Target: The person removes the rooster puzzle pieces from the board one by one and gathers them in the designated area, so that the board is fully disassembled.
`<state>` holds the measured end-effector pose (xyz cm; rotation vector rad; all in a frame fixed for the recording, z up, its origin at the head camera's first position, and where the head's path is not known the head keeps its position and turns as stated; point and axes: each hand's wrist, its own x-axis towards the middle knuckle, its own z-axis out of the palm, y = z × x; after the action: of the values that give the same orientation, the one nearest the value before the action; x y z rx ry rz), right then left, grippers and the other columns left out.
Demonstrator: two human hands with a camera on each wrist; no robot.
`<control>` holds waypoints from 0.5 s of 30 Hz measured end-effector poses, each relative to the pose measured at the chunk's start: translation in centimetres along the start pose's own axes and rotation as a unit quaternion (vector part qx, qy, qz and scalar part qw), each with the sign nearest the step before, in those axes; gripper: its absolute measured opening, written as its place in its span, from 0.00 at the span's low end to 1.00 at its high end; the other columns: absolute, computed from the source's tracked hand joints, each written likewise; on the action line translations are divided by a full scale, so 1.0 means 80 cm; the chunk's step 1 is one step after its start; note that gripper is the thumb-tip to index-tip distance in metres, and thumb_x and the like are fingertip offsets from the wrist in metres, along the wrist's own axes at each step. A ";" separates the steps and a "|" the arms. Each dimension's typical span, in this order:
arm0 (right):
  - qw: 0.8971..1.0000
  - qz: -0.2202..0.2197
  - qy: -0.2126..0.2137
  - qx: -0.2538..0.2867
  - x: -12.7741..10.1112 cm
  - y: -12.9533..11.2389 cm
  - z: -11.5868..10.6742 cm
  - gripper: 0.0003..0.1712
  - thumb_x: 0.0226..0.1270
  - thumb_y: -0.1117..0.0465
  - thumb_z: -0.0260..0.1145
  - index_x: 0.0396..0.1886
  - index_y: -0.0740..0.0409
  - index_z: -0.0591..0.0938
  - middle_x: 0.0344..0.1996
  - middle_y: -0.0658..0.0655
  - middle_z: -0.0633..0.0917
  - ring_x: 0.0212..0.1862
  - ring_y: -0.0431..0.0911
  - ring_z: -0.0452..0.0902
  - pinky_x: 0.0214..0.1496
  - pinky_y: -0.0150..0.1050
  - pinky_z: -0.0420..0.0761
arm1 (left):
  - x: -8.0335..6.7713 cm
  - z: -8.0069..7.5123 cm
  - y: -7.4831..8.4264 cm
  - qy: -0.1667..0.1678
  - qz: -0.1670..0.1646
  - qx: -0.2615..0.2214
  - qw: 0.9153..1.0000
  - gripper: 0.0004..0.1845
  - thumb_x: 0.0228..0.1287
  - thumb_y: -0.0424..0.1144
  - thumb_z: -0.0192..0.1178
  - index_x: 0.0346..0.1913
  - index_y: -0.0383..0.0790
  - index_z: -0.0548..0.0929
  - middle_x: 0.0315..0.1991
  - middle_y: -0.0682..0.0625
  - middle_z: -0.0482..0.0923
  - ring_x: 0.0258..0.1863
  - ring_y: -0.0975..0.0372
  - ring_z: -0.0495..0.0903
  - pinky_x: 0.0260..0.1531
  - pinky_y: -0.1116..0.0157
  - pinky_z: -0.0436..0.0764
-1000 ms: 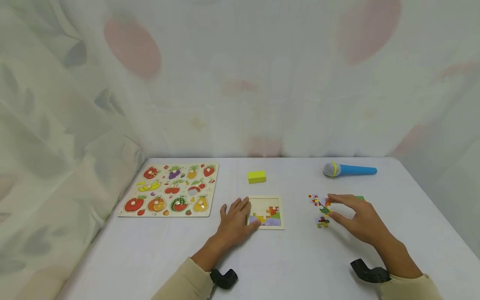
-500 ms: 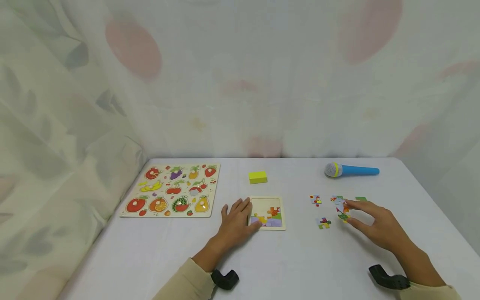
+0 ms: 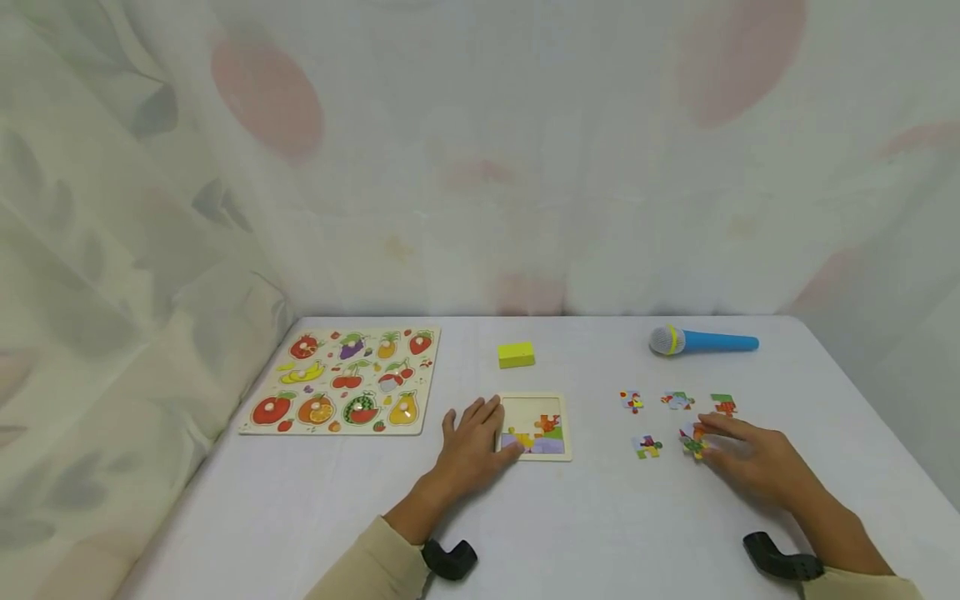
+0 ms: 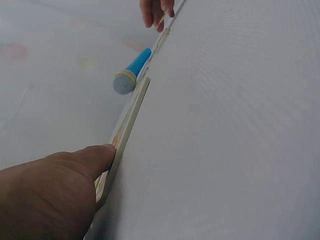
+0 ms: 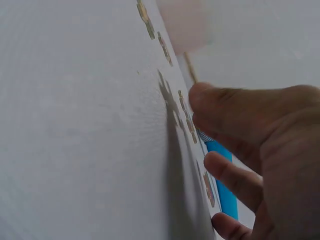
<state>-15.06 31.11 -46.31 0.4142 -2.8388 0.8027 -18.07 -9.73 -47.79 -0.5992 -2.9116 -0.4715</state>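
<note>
I see my left hand (image 3: pixel 471 446) lying flat on the white table (image 3: pixel 300 517), fingers straight. Its thumb and fingertips touch the left edge of the small puzzle tray (image 3: pixel 534 426), and it holds nothing. The tray sits in the middle of the table, with some pieces fitted along its bottom and right side.

My right hand (image 3: pixel 750 458) rests on the table to the right. Its fingertips press on one loose puzzle piece (image 3: pixel 692 442). The fingers bend a little, but I cannot tell if they pinch the piece or just touch it.

Four more loose pieces lie near it: one (image 3: pixel 647 446) just to the left, and three (image 3: pixel 677 401) in a row behind.

A blue toy microphone (image 3: pixel 702 340) lies farther back. A yellow block (image 3: pixel 515 354) sits behind the tray. A fruit puzzle board (image 3: pixel 341 380) lies on the left.
</note>
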 end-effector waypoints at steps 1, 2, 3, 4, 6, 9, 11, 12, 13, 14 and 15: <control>1.000 0.005 -0.005 -0.003 0.000 0.001 0.001 0.29 0.49 0.47 0.66 0.52 0.52 0.75 0.47 0.59 0.77 0.50 0.63 0.67 0.44 0.58 0.64 | 0.000 0.000 0.000 0.001 0.001 -0.001 1.000 0.39 0.52 0.65 0.48 0.60 0.40 0.66 0.62 0.50 0.57 0.61 0.55 0.52 0.51 0.42 0.44; 1.000 0.009 -0.010 -0.006 -0.001 0.002 0.002 0.29 0.49 0.47 0.65 0.52 0.52 0.75 0.47 0.59 0.77 0.50 0.63 0.67 0.44 0.58 0.64 | 0.000 0.000 0.000 0.003 0.002 -0.001 1.000 0.39 0.52 0.65 0.48 0.60 0.40 0.66 0.62 0.50 0.57 0.61 0.55 0.52 0.50 0.42 0.44; 1.000 0.009 -0.015 -0.008 0.000 0.002 0.003 0.29 0.50 0.47 0.65 0.52 0.52 0.75 0.47 0.59 0.77 0.50 0.63 0.67 0.44 0.59 0.64 | 0.000 0.000 -0.001 0.004 0.003 -0.002 1.000 0.39 0.52 0.65 0.48 0.60 0.40 0.66 0.62 0.50 0.58 0.61 0.55 0.52 0.50 0.41 0.44; 1.000 0.008 -0.017 -0.012 0.000 0.003 0.003 0.29 0.50 0.47 0.65 0.52 0.52 0.75 0.47 0.59 0.77 0.50 0.62 0.67 0.44 0.58 0.64 | 0.000 -0.001 -0.001 0.006 0.004 -0.002 1.000 0.39 0.52 0.65 0.48 0.60 0.40 0.66 0.62 0.50 0.58 0.61 0.55 0.52 0.50 0.41 0.44; 1.000 0.003 -0.012 -0.017 0.000 0.003 0.005 0.29 0.49 0.47 0.66 0.51 0.52 0.75 0.46 0.58 0.78 0.49 0.61 0.68 0.44 0.58 0.65 | 0.000 -0.001 -0.001 0.007 0.004 -0.001 1.000 0.39 0.52 0.65 0.48 0.60 0.40 0.66 0.62 0.50 0.58 0.61 0.55 0.52 0.50 0.41 0.44; 1.000 -0.003 -0.016 -0.020 0.001 0.002 0.005 0.29 0.49 0.48 0.66 0.52 0.53 0.75 0.47 0.58 0.77 0.49 0.61 0.68 0.45 0.58 0.64 | 0.000 -0.001 -0.001 0.009 0.004 -0.001 1.000 0.39 0.51 0.65 0.49 0.60 0.39 0.66 0.62 0.50 0.58 0.61 0.55 0.53 0.50 0.41 0.44; 1.000 -0.007 -0.016 -0.023 0.001 0.002 0.005 0.29 0.49 0.48 0.66 0.52 0.53 0.75 0.47 0.57 0.78 0.50 0.61 0.68 0.45 0.57 0.64 | 0.000 -0.001 -0.001 0.009 0.005 -0.001 1.000 0.39 0.51 0.64 0.49 0.60 0.39 0.67 0.62 0.50 0.58 0.61 0.55 0.53 0.50 0.41 0.45; 0.999 -0.009 -0.017 -0.025 0.001 0.001 0.005 0.29 0.49 0.49 0.67 0.52 0.54 0.75 0.47 0.56 0.78 0.50 0.61 0.68 0.45 0.57 0.64 | 0.000 0.000 -0.001 0.009 0.006 -0.002 1.000 0.39 0.52 0.64 0.49 0.60 0.39 0.67 0.62 0.49 0.58 0.61 0.55 0.53 0.50 0.41 0.45; 0.999 -0.011 -0.017 -0.026 0.000 0.001 0.004 0.29 0.49 0.49 0.67 0.52 0.54 0.74 0.47 0.56 0.78 0.50 0.61 0.68 0.45 0.57 0.64 | 0.000 0.000 0.000 0.008 0.006 -0.003 1.000 0.39 0.52 0.64 0.49 0.60 0.39 0.66 0.62 0.49 0.58 0.61 0.54 0.53 0.50 0.41 0.45; 0.999 -0.012 -0.017 -0.029 0.000 0.000 0.002 0.30 0.49 0.49 0.67 0.52 0.54 0.74 0.46 0.55 0.78 0.50 0.61 0.68 0.45 0.57 0.64 | 0.000 0.000 0.000 0.006 0.006 -0.004 1.000 0.39 0.52 0.64 0.49 0.60 0.39 0.66 0.62 0.49 0.58 0.61 0.54 0.53 0.50 0.41 0.44; 0.999 -0.013 -0.013 -0.030 -0.001 -0.001 0.001 0.30 0.48 0.49 0.67 0.52 0.54 0.74 0.46 0.53 0.79 0.50 0.60 0.68 0.45 0.56 0.65 | 0.000 0.000 0.000 0.005 0.006 -0.004 1.000 0.39 0.52 0.65 0.48 0.60 0.39 0.66 0.62 0.49 0.58 0.61 0.54 0.53 0.50 0.41 0.44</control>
<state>-14.98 31.03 -46.36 0.4538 -2.8674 0.7100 -18.06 -9.70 -47.80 -0.6132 -2.8970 -0.4841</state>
